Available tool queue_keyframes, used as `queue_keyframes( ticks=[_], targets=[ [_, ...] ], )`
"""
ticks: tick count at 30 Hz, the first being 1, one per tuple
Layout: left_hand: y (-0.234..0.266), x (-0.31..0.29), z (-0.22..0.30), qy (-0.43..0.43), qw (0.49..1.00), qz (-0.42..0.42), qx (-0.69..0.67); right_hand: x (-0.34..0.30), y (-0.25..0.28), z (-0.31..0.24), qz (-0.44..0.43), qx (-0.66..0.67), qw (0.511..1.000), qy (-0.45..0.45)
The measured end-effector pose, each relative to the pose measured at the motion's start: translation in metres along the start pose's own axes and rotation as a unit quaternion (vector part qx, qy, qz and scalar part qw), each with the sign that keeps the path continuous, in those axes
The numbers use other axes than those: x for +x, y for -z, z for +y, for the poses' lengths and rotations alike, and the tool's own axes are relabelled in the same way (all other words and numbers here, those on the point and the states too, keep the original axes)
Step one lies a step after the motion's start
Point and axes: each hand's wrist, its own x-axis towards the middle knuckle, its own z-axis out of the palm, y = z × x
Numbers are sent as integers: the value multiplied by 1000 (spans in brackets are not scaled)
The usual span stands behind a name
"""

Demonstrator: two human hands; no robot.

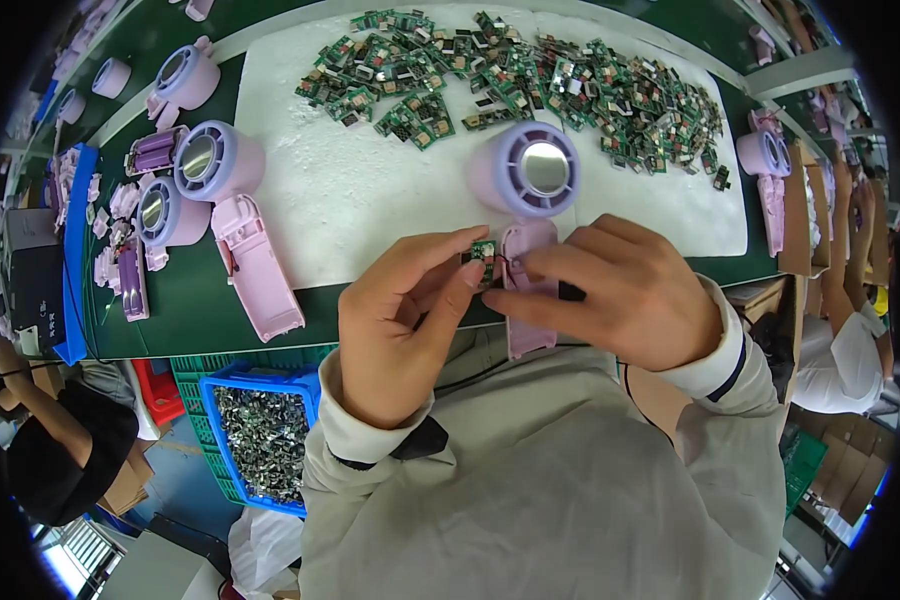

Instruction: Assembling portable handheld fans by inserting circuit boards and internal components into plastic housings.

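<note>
Between thumb and fingertips, my left hand [410, 310] grips a small green circuit board [483, 252]. My right hand [625, 285] bends its fingers over a pink handle shell [532, 330], with the fingertips close to the board and a thin dark wire; what they pinch, if anything, is hard to make out. The shell lies at the table's front edge, its upper end against a lilac round fan head [526, 170] with a silver centre. Part of the shell is hidden beneath my right fingers.
Many green circuit boards [610, 95] are heaped on a white foam sheet [310, 220]. More lilac fan heads [218, 160] and an open pink handle shell [257, 268] sit at left. Below stands a blue bin [210, 400] of small metallic parts. Other people work at both sides.
</note>
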Motion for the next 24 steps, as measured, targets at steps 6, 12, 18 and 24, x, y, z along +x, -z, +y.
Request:
queue_keyframes(
  ticks=[6,12,18,24],
  targets=[
    [0,0,4,15,1000,2,-7,-3,-24,7,91,-10,994,56],
    [1,-1,6,33,999,0,-19,2,-23,-5,144,213,954,-152],
    [-2,4,8,29,1000,2,-3,0,-22,-3,101,210,963,-136],
    [-1,1,5,22,1000,7,-16,5,-17,-2,91,212,963,-140]
  ],
)
